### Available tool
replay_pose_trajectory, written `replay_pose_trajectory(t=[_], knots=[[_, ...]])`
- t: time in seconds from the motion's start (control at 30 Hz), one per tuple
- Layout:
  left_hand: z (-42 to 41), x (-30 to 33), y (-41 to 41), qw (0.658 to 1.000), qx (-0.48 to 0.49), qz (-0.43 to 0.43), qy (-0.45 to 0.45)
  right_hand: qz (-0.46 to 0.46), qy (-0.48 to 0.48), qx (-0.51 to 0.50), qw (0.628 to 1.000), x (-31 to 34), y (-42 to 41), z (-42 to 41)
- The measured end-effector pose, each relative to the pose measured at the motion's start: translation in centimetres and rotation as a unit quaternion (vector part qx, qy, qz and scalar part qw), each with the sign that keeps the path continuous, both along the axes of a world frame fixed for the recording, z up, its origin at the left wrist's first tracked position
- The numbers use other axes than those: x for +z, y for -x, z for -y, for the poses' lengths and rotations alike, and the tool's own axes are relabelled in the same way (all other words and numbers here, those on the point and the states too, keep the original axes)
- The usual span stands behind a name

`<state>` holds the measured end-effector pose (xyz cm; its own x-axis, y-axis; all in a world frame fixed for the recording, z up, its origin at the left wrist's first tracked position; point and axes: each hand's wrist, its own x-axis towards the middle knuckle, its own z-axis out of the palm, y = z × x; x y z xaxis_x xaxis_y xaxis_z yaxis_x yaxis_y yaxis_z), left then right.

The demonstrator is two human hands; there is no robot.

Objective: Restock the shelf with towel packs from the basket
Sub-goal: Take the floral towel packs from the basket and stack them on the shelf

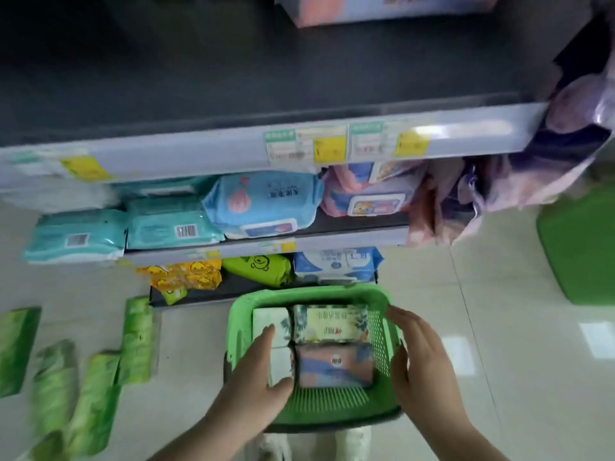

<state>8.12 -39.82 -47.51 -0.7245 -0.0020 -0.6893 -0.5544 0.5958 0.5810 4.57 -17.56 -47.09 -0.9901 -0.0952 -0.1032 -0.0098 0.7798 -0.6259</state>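
In the green basket [377, 331], four towel packs [332, 322] are still being kept; none is yet being lifted toward the shelf [233, 78]. One pack is being touched by the straight-fingered left hand [258, 371], while the right hand [421, 357] is being held flat beside the rim.

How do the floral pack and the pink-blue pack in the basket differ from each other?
The floral pack is pale green and white with leaf prints; the pink-blue pack has pink and blue bands. The floral pack lies at the far side of the basket, toward the shelf; the pink-blue pack lies nearer the person. Both lie flat, side by side, in the basket's right half, and neither hand touches them.
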Motion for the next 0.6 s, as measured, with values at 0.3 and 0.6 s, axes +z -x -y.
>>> replay_pose_trajectory(t=[0.3,0.6], knots=[[0.3,-16.8,-2.1,0.982,0.033,0.140,0.119,0.247,-0.094,-0.036,0.964,-13.5,-3.8,-0.9],[2.0,-26.0,0.2,0.946,-0.053,0.187,0.258,0.291,-0.084,-0.031,0.952,-21.7,-5.6,-0.5]])
